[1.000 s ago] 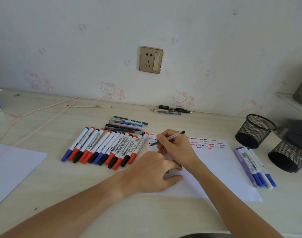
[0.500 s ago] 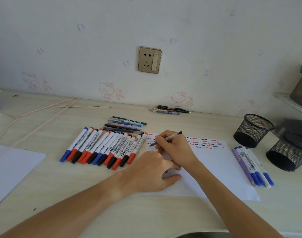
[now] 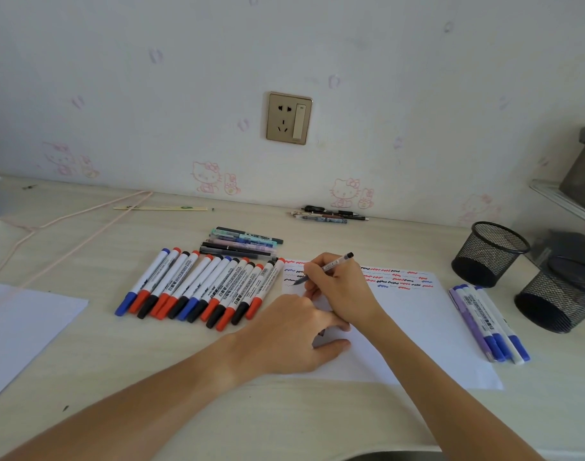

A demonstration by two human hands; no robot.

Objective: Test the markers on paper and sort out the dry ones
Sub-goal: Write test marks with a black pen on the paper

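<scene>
In the head view, the right hand [image 3: 342, 292] is in the middle of the frame, and its fingers pinch a thin pen [image 3: 324, 269] with the tip down on the white paper [image 3: 417, 327]. The left hand [image 3: 292, 334] lies on the lower left part of that paper, fingers loose and holding nothing. Red, blue and black squiggles [image 3: 397, 279] run along the top of the paper. A row of markers [image 3: 198, 289] lies on the desk [image 3: 101, 354] just left of the paper. A few blue markers [image 3: 487, 322] lie just right of it, near two black mesh cups [image 3: 490, 252] at the right edge.
</scene>
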